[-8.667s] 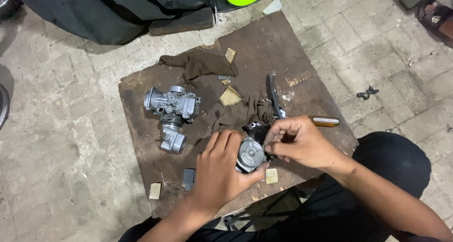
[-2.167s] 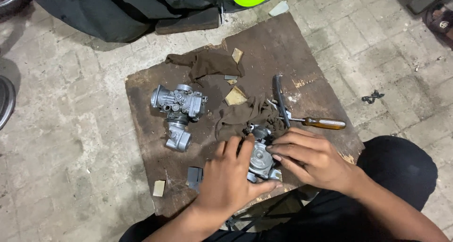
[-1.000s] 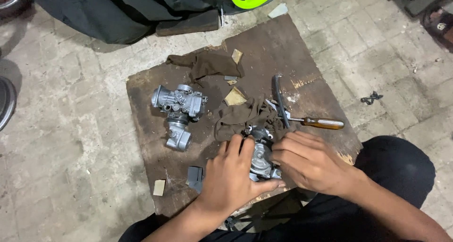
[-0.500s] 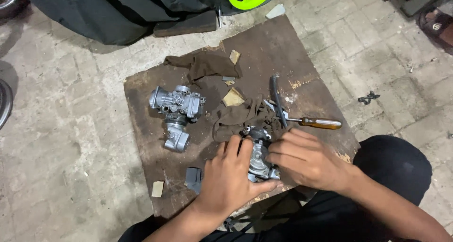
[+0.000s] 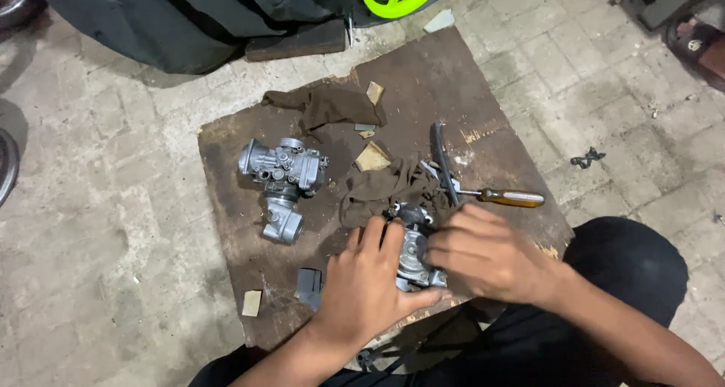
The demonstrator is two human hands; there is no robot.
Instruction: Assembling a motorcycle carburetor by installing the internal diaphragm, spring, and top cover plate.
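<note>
A small grey metal carburettor part (image 5: 414, 252) rests on the near edge of a brown wooden board (image 5: 249, 266). My left hand (image 5: 370, 285) wraps around it from the left, thumb underneath. My right hand (image 5: 487, 252) presses against its right side, fingers curled over it; what the fingertips hold is hidden. Just behind the part lies a crumpled brown rag (image 5: 381, 191). A second, larger silver carburettor (image 5: 282, 181) lies alone on the left of the board.
A screwdriver with an amber handle (image 5: 510, 198) and a dark curved strip (image 5: 442, 160) lie right of the rag. Another brown rag (image 5: 326, 105), small cardboard scraps and a grey block (image 5: 310, 286) dot the board. Dark fabric and a green wheel lie beyond, on paving.
Over the last seconds both hands stay on the grey part; it has been lowered onto the board's near edge. My right hand has shifted slightly over its right side. The view drifts a little.
</note>
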